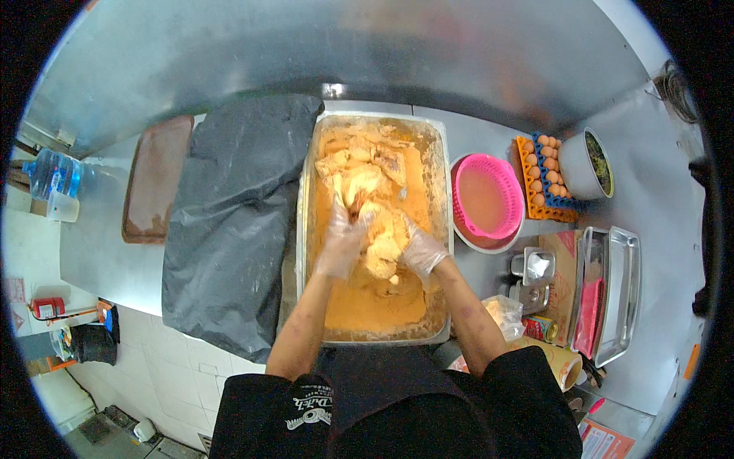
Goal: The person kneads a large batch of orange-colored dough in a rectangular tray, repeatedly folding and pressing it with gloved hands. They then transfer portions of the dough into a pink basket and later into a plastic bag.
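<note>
A large metal tray [449, 275] holds orange-tan breading flour [378, 315] before me. My left hand [342, 244], in a clear plastic glove, grips the left side of a large flour-coated piece of raw meat, apparently chicken [385, 238]. On the opposite side of that piece my right hand [421, 248], gloved the same way, has its fingers against it. The hands are slightly blurred, and the piece hides some fingertips. More coated pieces [361, 152] lie together at the tray's far end, and a paler, barely coated part [362, 182] shows just beyond my left fingers.
Black plastic sheeting [229, 229] drapes over the counter on the left, beside a brown tray [157, 178]. To the right are a pink colander [504, 172] in a basin of cloudy liquid, egg trays [542, 172], a pot [579, 163], small metal containers [533, 298] and steel pans [618, 295].
</note>
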`<action>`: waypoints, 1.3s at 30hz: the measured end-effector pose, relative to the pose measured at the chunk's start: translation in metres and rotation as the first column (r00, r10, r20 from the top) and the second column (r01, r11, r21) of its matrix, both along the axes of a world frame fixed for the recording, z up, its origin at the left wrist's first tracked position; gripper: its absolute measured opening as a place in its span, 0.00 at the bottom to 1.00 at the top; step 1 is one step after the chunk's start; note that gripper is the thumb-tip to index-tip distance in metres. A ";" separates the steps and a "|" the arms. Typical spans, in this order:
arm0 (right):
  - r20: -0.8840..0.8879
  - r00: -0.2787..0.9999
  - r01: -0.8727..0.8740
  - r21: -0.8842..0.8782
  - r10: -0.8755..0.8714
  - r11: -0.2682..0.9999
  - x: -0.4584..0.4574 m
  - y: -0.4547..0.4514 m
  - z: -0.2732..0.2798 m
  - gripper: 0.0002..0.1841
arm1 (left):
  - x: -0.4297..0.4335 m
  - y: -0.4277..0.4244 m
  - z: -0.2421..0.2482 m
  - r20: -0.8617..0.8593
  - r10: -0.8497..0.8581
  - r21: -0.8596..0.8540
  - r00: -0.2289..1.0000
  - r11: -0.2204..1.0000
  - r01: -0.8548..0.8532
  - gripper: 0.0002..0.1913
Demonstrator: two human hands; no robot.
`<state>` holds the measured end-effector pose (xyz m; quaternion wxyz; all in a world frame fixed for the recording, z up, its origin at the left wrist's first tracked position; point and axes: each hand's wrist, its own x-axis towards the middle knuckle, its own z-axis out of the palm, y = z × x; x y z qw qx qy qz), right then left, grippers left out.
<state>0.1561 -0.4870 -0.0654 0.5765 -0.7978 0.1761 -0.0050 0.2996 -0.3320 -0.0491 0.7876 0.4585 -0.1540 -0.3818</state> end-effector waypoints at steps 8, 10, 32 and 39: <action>-0.696 0.692 -0.149 -0.396 -0.190 0.906 -0.029 0.038 0.048 0.75 | -0.008 0.059 -0.035 0.579 -0.501 0.780 0.643 0.570 -0.258 0.47; -0.759 0.640 -0.226 -0.334 -0.119 0.915 -0.033 0.065 0.038 0.73 | -0.028 0.074 -0.034 0.410 -0.520 0.849 0.749 0.519 -0.104 0.51; -0.496 0.801 -0.211 -0.759 -0.336 0.616 0.106 -0.039 0.056 0.70 | 0.008 0.000 -0.027 0.676 -0.448 0.734 0.585 0.476 -0.484 0.57; -0.587 0.786 -0.417 -0.734 -0.193 0.536 0.155 -0.110 -0.036 0.44 | 0.017 -0.017 -0.059 0.383 -0.147 0.832 0.912 0.484 -0.272 0.59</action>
